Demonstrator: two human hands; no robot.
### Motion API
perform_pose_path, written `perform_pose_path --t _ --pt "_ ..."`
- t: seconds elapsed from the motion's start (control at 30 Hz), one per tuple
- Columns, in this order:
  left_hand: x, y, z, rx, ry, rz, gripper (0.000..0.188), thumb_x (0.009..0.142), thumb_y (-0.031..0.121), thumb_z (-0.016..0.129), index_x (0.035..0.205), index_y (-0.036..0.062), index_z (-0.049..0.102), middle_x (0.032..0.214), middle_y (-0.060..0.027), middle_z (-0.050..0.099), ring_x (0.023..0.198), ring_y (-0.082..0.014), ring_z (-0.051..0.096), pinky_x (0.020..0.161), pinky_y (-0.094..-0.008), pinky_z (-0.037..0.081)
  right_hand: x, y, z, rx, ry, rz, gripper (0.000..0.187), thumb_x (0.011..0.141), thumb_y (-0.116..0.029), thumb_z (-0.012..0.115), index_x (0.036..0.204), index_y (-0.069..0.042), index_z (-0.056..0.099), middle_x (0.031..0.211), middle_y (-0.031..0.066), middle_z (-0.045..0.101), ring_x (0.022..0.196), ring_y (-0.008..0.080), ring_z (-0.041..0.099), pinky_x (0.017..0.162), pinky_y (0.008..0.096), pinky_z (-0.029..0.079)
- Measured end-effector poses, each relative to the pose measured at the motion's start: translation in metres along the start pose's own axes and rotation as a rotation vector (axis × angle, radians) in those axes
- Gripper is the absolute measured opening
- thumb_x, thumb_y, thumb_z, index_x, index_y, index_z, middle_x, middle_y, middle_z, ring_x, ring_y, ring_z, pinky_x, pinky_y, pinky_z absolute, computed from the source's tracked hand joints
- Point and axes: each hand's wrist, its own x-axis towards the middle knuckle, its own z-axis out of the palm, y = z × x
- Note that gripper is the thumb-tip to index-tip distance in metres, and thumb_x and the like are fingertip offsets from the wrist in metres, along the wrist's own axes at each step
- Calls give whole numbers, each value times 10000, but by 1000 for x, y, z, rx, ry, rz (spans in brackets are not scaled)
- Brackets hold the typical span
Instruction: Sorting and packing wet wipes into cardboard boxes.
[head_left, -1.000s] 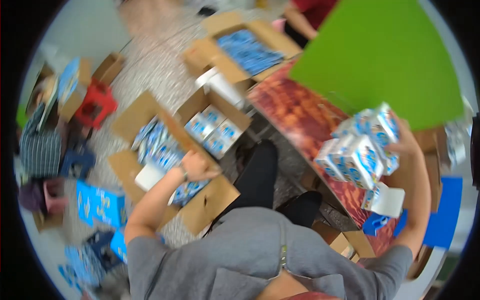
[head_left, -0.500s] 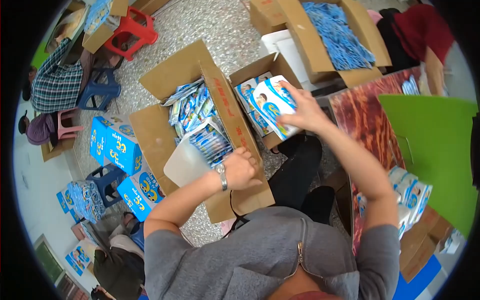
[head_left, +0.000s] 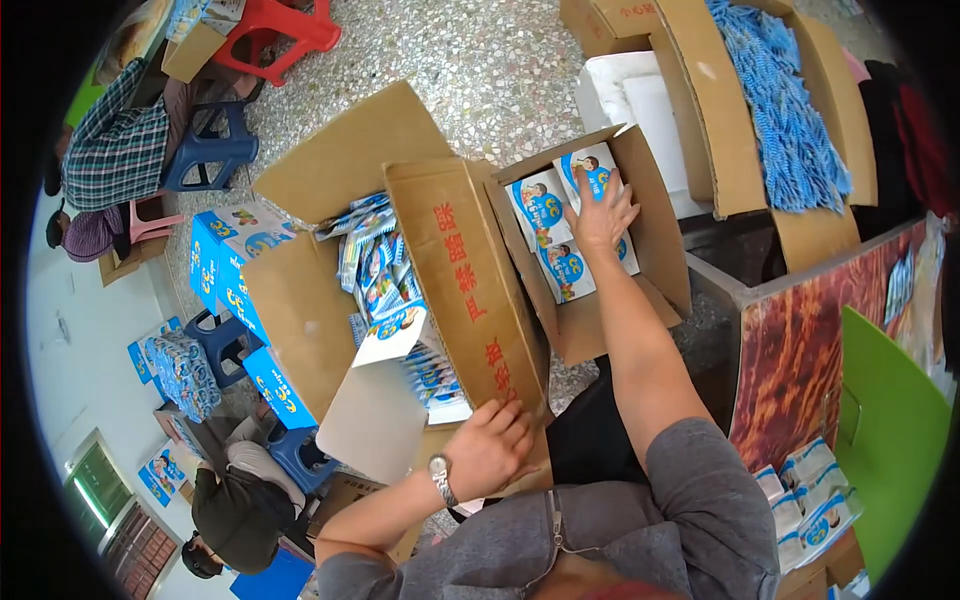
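In the smaller brown carton (head_left: 665, 255), several white-and-blue printed boxes (head_left: 540, 207) are laid side by side. My right hand (head_left: 600, 215) presses down on a white-and-blue box (head_left: 587, 163) at the far right of that group, fingers spread and not wrapped round it. My left hand (head_left: 490, 448), with a silver watch at the wrist, is curled over the near end of the big carton's tall flap (head_left: 460, 280); its thumb is hard to make out. Inside the big carton lie many small blue-and-white sachets (head_left: 375, 265) and an open white box (head_left: 400, 335) filled with sachets.
A carton of blue packets (head_left: 780, 110) stands at the far right beside a white foam box (head_left: 630, 95). Wrapped packs (head_left: 815, 495) sit near a green panel (head_left: 890, 400). Blue printed boxes (head_left: 235, 275) and stools (head_left: 215, 150) are on the left, where other people sit.
My right hand has lowered the white-and-blue box into the smaller carton and its grip has opened out flat. My left hand stays by the big carton's flap. The view has shifted.
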Motion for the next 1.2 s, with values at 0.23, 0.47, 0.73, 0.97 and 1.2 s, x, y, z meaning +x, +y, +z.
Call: perform_pose_path --t 0.23,0.47,0.73,0.97,1.2 --pt "13 5 0 -7 -3 -11 479 799 396 708 1134 57 671 1177 -83 663 1175 -281 564 982 -436 406 9 42 -5 -15 -317 -107 884 900 -597 556 1594 -261 124 1614 219 181 1470 463 177 1122 671 224" --pt "20 10 2 139 53 104 408 764 385 738 1023 72 702 1048 -87 696 1083 -278 597 961 -462 403 -189 59 -256 557 134 -600 765 812 -424 739 1458 -132 450 1413 170 487 1276 351 502 1031 569 400" --pt "27 16 3 268 134 271 252 787 336 728 826 89 710 850 -89 713 857 -275 641 878 -447 415 -446 222 -480 -180 170 193 976 631 -521 848 1457 -158 475 1511 208 389 1405 405 362 1118 486 344" --pt "22 11 11 366 118 266 289 842 355 675 771 75 680 789 -109 685 803 -296 628 835 -445 414 -566 302 -496 237 340 405 1005 708 -607 773 1523 -161 390 1579 183 321 1485 358 252 1178 486 249" --pt "23 7 13 376 90 269 305 867 369 650 857 73 722 823 -103 701 821 -299 637 861 -454 430 -667 369 -316 -93 245 723 923 789 -396 794 1548 -158 325 1568 275 252 1455 457 236 1174 517 231"
